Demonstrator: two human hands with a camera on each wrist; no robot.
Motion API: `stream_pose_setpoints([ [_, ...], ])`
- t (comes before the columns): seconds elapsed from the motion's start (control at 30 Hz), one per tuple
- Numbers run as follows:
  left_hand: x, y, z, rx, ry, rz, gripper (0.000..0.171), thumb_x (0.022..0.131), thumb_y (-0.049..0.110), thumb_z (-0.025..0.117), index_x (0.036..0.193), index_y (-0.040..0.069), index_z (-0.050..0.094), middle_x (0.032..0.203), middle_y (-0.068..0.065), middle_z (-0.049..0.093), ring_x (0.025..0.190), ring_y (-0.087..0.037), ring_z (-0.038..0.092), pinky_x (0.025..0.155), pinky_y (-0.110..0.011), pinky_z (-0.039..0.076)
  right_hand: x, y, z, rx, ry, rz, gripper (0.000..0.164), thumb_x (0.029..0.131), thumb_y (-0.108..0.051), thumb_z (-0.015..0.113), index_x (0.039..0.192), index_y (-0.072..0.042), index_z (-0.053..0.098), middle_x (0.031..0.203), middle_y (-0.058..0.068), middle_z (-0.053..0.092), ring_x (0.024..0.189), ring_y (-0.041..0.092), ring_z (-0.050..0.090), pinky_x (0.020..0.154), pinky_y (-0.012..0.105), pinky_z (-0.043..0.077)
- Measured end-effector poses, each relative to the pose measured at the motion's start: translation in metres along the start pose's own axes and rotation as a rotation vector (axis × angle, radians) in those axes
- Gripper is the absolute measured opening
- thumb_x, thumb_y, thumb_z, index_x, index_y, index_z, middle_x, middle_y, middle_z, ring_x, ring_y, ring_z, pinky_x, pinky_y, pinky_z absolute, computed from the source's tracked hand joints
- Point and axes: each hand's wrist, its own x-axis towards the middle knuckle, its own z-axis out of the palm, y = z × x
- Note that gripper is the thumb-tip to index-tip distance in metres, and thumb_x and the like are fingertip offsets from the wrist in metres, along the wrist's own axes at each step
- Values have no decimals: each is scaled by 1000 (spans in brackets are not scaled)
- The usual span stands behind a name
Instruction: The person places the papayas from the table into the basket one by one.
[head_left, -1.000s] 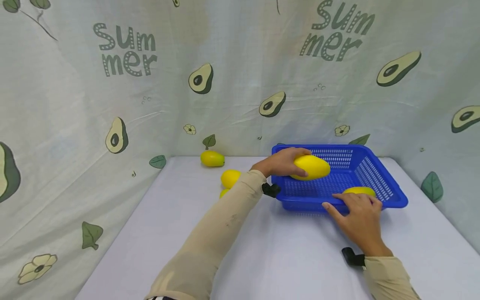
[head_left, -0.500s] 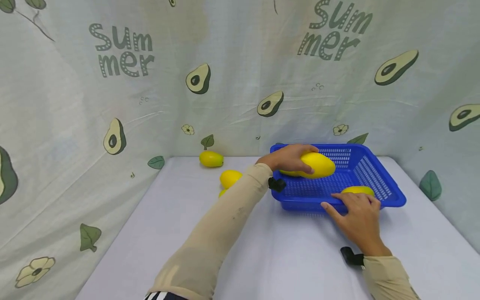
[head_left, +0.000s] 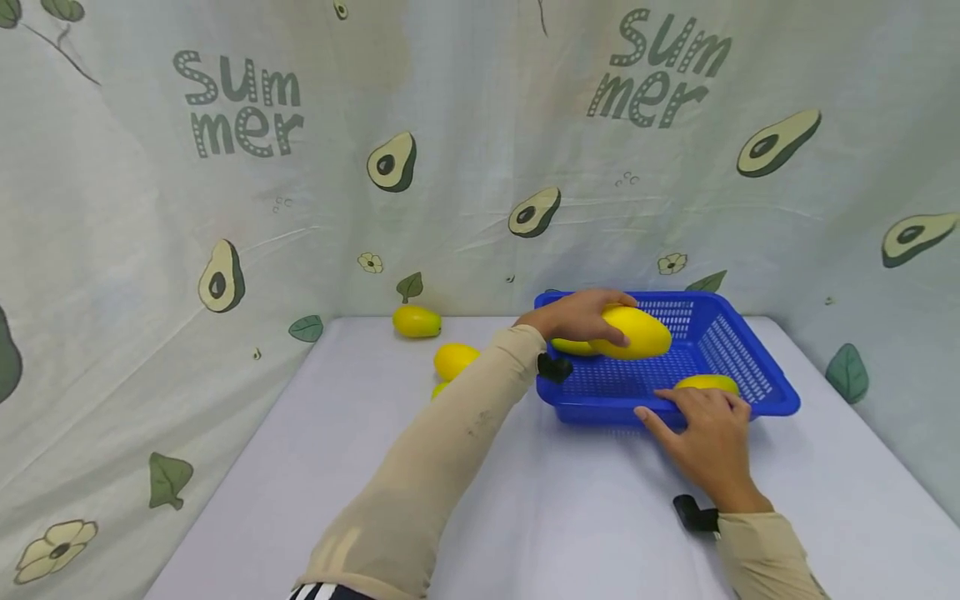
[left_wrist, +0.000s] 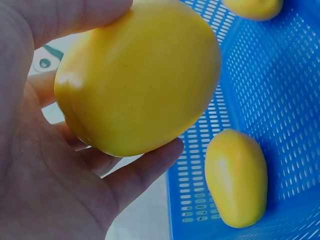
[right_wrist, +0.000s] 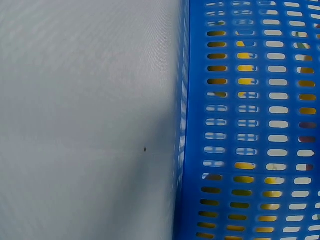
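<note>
My left hand (head_left: 581, 317) holds a yellow mango (head_left: 637, 333) over the left part of a blue plastic basket (head_left: 600, 412). In the left wrist view the thumb lies across the top of that mango (left_wrist: 140, 80) and the fingers come round from below. Another mango (head_left: 574, 347) lies in the basket, partly behind the held one. Near the right front corner inside is a further mango (head_left: 708, 382), partly covered by my right hand (head_left: 708, 437). That hand grips the basket's front rim, fingers over the edge and thumb on the near side. The right wrist view shows no hand.
To the left on the white table (head_left: 330, 442) lie a yellow-green mango (head_left: 417, 322) at the back edge and a yellow mango (head_left: 454, 362). A piece of one more (head_left: 438, 389) shows beside my left sleeve. A printed curtain (head_left: 450, 100) hangs behind the table.
My left hand has moved a little right with the mango, farther over the basket, uncovering the mango at its left. My right hand stays at the rim. The head view has shifted slightly.
</note>
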Motion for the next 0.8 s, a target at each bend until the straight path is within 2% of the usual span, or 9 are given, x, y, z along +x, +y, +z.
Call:
stream_pose_setpoints([
  [0.33, 3, -3, 1, 37, -15, -26, 64, 91, 33, 73, 149, 27, 49, 142, 10, 51, 111, -11, 49, 95, -27, 42, 1, -2, 2, -1, -7, 1, 50, 85, -47, 76, 114, -6, 71, 110, 21, 69, 109, 44, 51, 90, 64, 26],
  [0.53, 4, -3, 1, 37, -12, 3, 62, 92, 32, 71, 150, 31, 47, 145, 9, 49, 114, -12, 49, 98, -30, 42, 1, -2, 2, -3, -12, 5, 50, 85, -47, 76, 114, -6, 71, 110, 21, 68, 110, 44, 51, 90, 64, 26],
  [0.7, 4, -2, -6, 47, 50, 63, 54, 97, 31, 67, 148, 31, 50, 149, 11, 47, 133, -9, 43, 111, -30, 35, 1, -1, 1, 1, -15, 12, 50, 85, -47, 76, 114, -6, 70, 111, 22, 68, 110, 44, 51, 91, 64, 25],
  [0.8, 2, -5, -14, 55, 102, 100, 45, 99, 29, 65, 143, 23, 56, 146, 6, 52, 135, -11, 44, 111, -28, 35, 1, -1, -1, 2, -16, 14, 50, 85, -47, 76, 114, -6, 70, 112, 22, 68, 109, 44, 52, 91, 65, 25],
])
